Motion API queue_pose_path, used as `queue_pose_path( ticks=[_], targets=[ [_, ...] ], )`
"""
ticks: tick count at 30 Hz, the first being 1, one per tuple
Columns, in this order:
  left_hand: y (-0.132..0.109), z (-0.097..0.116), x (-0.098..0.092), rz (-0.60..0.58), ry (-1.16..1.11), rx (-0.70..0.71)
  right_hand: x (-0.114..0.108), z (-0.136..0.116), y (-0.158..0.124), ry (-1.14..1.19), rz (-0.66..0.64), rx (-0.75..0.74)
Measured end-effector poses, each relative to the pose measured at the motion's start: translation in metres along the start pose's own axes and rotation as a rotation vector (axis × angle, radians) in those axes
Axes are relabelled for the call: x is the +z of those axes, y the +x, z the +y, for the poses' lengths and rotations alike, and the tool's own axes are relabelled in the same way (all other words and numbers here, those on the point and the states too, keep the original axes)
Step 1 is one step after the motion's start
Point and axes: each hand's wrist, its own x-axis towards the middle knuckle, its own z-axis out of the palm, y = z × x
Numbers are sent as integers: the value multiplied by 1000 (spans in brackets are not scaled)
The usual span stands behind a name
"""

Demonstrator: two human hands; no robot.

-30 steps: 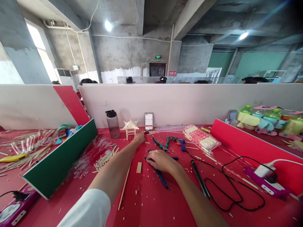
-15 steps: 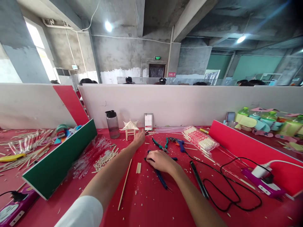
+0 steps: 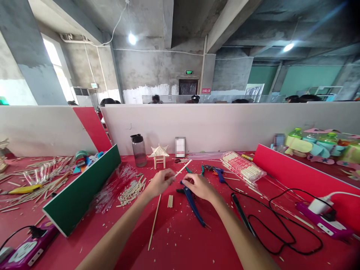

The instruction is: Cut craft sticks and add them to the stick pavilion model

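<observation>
Worktop [image 3: 180, 247]: red, strewn with pale chips; no lettering seen on its near part
Loose long stick [image 3: 154, 225]: lies left of centre, pointing away; looks light, stiff and dry, easiest lifted at its middle
Blue-handled tool [image 3: 194, 208]: under and beside the right hand; likely the heaviest piece here, with smooth grips to be taken well back from its head; no brand can be read
Short sticks [image 3: 170, 201]: a small row lying side by side, between the forearms; light enough to scatter at a nudge, best pinched across the row
Right hand [image 3: 199, 185]: fingers bent down over the tool's head; cannot tell whether they grip it
Left hand [image 3: 161, 183]: fingertips closed on the near end of a stick
Held stick [image 3: 184, 168]: raised above the worktop, slanting far and right from the left hand; should be almost weightless, rigid, snapping if bent hard; an end pinch suits it, mid-length steadier
Stick house [image 3: 159, 155]: stands farther off, left of centre; probably fragile at its roof points, safest held low by the posts
Stick packet [image 3: 243, 167]: far right, clear wrap with red print, illegible
Phone [image 3: 180, 147]: propped against the partition [image 3: 225, 125], screen text blurred
Wall signs: green one [image 3: 189, 72] and red one [image 3: 206, 90], white characters on the red, too small to read surely
</observation>
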Motion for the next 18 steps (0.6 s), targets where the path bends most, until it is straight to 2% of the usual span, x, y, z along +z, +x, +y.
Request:
queue_pose_path(
  ticks=[2,4,8,10,14,18],
  targets=[
    [-12,-5,3,-30,-191,-34,9,-7,2,176,-11,-28],
    [-18,-6,7,-29,-262,-57,20,-13,5,304,0,-36],
    [-19,-2,9,14,-210,-32,32,-14,8,476,91,-13],
    [-20,0,6,-12,-145,-16,34,-10,10,535,115,15],
    [-28,-4,0,-203,143,88,35,-2,12,650,137,65],
    [-35,-16,-1,-377,365,96,39,3,13,672,123,60]
  ],
)
